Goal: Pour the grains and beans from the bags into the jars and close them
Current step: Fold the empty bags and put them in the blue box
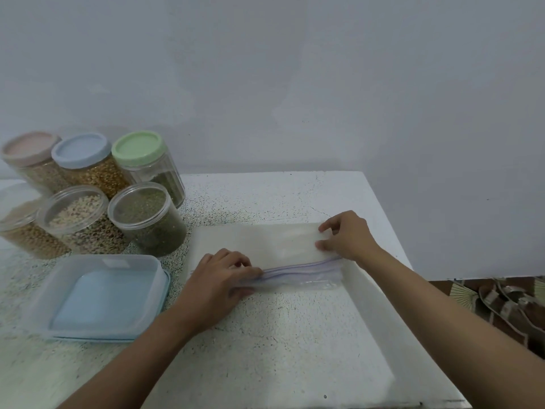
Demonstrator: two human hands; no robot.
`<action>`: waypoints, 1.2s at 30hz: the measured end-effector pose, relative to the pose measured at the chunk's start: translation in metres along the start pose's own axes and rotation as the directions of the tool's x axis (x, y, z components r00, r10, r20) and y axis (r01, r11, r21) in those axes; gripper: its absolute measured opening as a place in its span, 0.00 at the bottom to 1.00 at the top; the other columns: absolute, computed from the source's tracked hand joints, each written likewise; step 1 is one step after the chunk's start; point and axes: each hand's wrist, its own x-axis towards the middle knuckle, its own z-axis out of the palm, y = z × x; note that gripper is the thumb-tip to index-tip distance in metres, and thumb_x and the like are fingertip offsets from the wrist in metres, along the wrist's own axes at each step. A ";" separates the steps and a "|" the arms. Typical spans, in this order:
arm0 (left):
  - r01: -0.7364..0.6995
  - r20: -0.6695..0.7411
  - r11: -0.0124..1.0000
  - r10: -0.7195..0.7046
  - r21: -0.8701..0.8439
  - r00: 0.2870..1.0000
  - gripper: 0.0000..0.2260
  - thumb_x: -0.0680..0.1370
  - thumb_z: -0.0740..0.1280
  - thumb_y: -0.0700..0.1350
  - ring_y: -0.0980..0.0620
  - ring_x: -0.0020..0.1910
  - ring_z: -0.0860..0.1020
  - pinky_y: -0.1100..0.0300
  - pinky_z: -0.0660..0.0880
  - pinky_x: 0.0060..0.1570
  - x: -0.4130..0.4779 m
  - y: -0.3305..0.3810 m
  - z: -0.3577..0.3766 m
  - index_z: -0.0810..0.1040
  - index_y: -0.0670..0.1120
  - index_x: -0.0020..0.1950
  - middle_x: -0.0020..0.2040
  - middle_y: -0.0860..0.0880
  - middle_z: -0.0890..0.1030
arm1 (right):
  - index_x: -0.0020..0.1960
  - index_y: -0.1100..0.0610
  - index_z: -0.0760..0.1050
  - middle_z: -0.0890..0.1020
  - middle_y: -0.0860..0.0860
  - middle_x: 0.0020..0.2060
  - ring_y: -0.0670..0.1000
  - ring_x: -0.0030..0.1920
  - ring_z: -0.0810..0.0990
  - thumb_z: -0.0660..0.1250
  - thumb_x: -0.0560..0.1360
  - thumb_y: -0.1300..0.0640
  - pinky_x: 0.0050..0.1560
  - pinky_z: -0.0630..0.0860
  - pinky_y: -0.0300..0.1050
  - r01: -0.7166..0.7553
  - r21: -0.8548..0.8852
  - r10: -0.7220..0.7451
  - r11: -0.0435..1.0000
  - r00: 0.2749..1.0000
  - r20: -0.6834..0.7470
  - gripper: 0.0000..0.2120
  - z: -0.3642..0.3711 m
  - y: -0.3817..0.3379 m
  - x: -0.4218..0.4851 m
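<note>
Left hand: fingers curled, pinching the zip strip's left end. Right hand: fingers pinch the right edge of the zip bag. The bag lies flat and looks empty, mid-table toward the far edge. Risk: slick film slips from my pinch; a left-elbow swing knocks the jars at the far left corner. Forearms low, converging.

Empty clear bag flat; filled jars clustered left.

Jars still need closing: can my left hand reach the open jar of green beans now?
Probably yes: the open jar of green beans stands near the left hand, nothing between, though that hand pinches the zip bag.
</note>
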 end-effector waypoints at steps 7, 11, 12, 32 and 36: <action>0.112 0.144 0.987 -0.096 -0.111 0.985 0.15 0.77 0.72 0.57 0.58 0.54 0.72 0.54 0.75 0.52 0.002 -0.004 -0.006 0.81 0.62 0.64 0.56 0.58 0.75 | 0.58 0.54 0.81 0.79 0.53 0.60 0.56 0.63 0.72 0.72 0.74 0.56 0.61 0.71 0.50 0.313 -0.351 -0.370 0.883 0.923 -0.107 0.13 0.025 -0.013 -0.025; 0.200 0.235 0.971 -0.166 -0.129 0.958 0.14 0.81 0.63 0.59 0.57 0.52 0.77 0.57 0.77 0.52 0.023 -0.002 -0.022 0.80 0.57 0.64 0.57 0.55 0.78 | 0.60 0.56 0.81 0.80 0.53 0.57 0.55 0.61 0.73 0.66 0.79 0.54 0.58 0.71 0.50 0.425 -0.293 -0.452 0.856 0.892 -0.027 0.12 0.051 -0.031 -0.027; 0.234 0.218 0.966 -0.206 -0.113 0.954 0.13 0.82 0.63 0.54 0.55 0.50 0.78 0.56 0.77 0.52 0.030 -0.002 -0.024 0.78 0.54 0.65 0.57 0.53 0.79 | 0.62 0.56 0.80 0.80 0.54 0.58 0.56 0.62 0.73 0.65 0.80 0.54 0.59 0.72 0.51 0.450 -0.304 -0.473 0.840 0.881 -0.002 0.14 0.059 -0.034 -0.026; 0.228 0.117 0.945 -0.260 0.233 0.959 0.32 0.81 0.41 0.62 0.53 0.81 0.35 0.45 0.36 0.80 0.025 -0.023 0.030 0.39 0.54 0.83 0.83 0.53 0.39 | 0.83 0.55 0.45 0.47 0.53 0.83 0.51 0.82 0.44 0.44 0.80 0.32 0.81 0.42 0.52 0.541 -0.423 -0.511 0.727 0.838 0.193 0.40 0.097 0.005 -0.011; 0.222 0.075 0.953 -0.242 0.207 0.967 0.33 0.81 0.45 0.63 0.53 0.81 0.34 0.44 0.38 0.80 0.025 -0.030 0.033 0.39 0.55 0.83 0.83 0.52 0.39 | 0.83 0.53 0.40 0.41 0.48 0.82 0.47 0.81 0.37 0.41 0.76 0.23 0.81 0.39 0.50 0.472 -0.539 -0.489 0.697 0.863 0.125 0.47 0.084 0.021 -0.015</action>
